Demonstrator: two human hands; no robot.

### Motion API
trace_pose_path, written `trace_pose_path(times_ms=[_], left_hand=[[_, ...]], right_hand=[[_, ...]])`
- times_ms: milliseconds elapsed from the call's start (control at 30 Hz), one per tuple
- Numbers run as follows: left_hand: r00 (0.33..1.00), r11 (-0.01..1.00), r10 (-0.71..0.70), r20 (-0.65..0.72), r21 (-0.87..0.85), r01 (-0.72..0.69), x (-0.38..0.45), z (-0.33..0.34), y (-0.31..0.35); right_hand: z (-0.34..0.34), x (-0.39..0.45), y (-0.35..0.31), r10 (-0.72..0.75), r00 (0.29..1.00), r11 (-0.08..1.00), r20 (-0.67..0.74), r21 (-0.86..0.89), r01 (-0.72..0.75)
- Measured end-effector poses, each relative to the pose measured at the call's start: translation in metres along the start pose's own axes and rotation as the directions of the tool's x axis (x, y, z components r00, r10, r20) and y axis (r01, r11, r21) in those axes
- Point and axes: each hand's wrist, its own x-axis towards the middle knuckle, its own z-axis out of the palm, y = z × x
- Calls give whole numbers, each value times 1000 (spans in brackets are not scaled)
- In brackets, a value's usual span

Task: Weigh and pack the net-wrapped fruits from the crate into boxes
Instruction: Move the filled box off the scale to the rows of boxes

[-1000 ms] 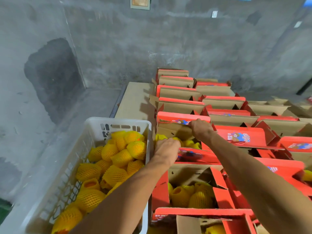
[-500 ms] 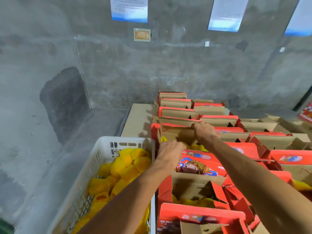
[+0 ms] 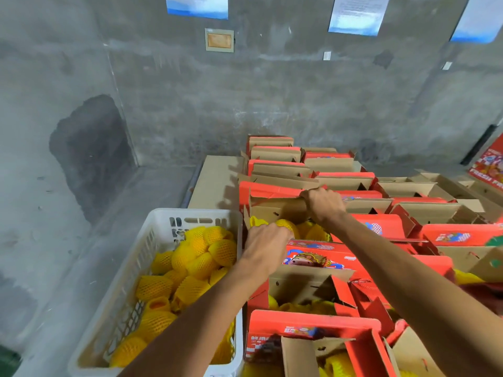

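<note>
A white plastic crate (image 3: 114, 303) at the lower left holds several fruits in yellow foam nets (image 3: 201, 257). Right of it stand rows of red and brown cardboard boxes. One open red box (image 3: 321, 253) in the left row has netted fruits (image 3: 313, 231) inside. My left hand (image 3: 265, 247) reaches into this box and its fingers curl over a netted fruit (image 3: 285, 224). My right hand (image 3: 322, 204) grips the upright brown far flap (image 3: 275, 208) of the same box at its top edge.
A nearer open box (image 3: 313, 289) also holds netted fruits, and another box (image 3: 313, 338) sits at the bottom edge. Several empty open boxes (image 3: 430, 210) fill the right and the back. A grey concrete wall with papers stands behind. A flat cardboard sheet (image 3: 215, 180) lies beyond the crate.
The view has tilted up and the wall papers have come into sight. My right hand has pulled the box's far flap up. My left hand stays at the fruits in the box.
</note>
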Motion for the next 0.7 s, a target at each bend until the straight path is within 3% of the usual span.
trace_pose_path(times_ms=[133, 367, 533, 700], left_hand=[[998, 999, -25, 51, -18, 26, -10, 17, -3], [997, 1000, 27, 76, 1, -27, -6, 59, -5], [997, 999, 40, 67, 7, -41, -2, 69, -6], [995, 999, 31, 94, -30, -28, -6, 72, -8]], right_hand=[[21, 1, -6, -22, 998, 999, 65, 46, 19], [62, 20, 2, -195, 943, 980, 270, 97, 175], [78, 28, -27, -270, 921, 889, 281, 439, 127], [86, 36, -71, -320, 932, 821, 171, 542, 182]])
